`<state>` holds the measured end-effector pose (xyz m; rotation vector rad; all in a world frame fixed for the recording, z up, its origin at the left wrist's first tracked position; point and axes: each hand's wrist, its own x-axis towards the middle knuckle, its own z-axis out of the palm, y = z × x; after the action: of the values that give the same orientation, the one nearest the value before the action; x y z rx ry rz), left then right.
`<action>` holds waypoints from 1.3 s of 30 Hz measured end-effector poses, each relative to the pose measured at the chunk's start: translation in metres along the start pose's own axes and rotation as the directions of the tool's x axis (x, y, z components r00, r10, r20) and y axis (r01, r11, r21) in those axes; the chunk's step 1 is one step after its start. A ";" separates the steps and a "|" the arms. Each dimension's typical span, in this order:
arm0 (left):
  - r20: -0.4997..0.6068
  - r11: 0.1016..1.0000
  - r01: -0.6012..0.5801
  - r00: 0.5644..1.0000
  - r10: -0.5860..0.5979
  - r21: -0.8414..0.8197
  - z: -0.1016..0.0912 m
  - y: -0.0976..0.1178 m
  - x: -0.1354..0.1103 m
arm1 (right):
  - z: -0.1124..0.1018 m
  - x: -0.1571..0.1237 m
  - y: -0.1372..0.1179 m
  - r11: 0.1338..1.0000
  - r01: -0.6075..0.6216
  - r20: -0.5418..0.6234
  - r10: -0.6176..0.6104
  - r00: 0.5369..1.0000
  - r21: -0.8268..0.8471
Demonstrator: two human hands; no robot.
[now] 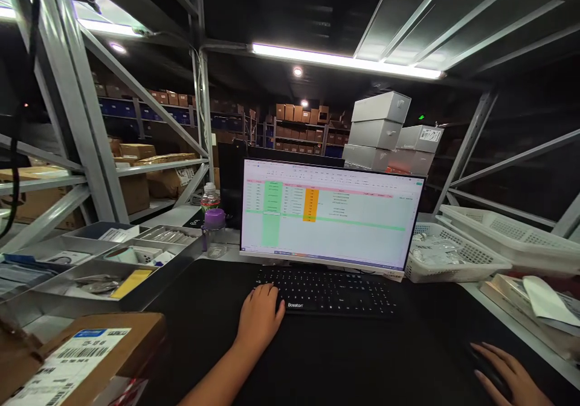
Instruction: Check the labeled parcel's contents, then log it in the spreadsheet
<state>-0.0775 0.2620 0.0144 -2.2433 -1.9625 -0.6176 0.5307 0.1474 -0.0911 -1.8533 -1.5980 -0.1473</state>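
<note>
My left hand [260, 314] rests on the left end of a black keyboard [336, 291], fingers over the keys and thumb beside the front edge. At the lower right, my right hand [514, 377] lies over a black computer mouse [492, 374], its fingers along both sides; part of the mouse is hidden. Behind the keyboard stands a monitor [330, 228] showing a spreadsheet with a green column, an orange column and a pink header row. A black desk mat [335, 357] lies under both hands.
Left of the mat are a labelled cardboard box [86, 357], a divided grey tray [149, 288] of small items and a purple-lidded bottle [214, 231]. White plastic baskets [480, 266] stand at right. Grey boxes [378, 122] are stacked behind the monitor; metal shelf posts [75, 92] frame the desk.
</note>
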 end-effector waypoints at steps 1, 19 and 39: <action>-0.008 1.000 0.000 1.000 0.000 0.000 0.000 0.000 0.000 | 0.000 0.000 -0.003 1.000 -0.008 0.000 0.008 1.000 0.000; -0.001 1.000 -0.013 1.000 0.013 0.014 -0.001 -0.001 0.003 | -0.004 0.003 -0.016 0.997 -0.071 -0.073 0.071 0.995 0.003; 0.016 1.000 -0.014 1.000 0.014 0.018 -0.003 0.000 0.001 | -0.008 0.002 -0.026 0.998 -0.062 -0.067 0.063 0.996 0.020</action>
<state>-0.0780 0.2620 0.0181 -2.2564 -1.9498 -0.5807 0.5103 0.1450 -0.0729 -1.8622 -1.4894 -0.1654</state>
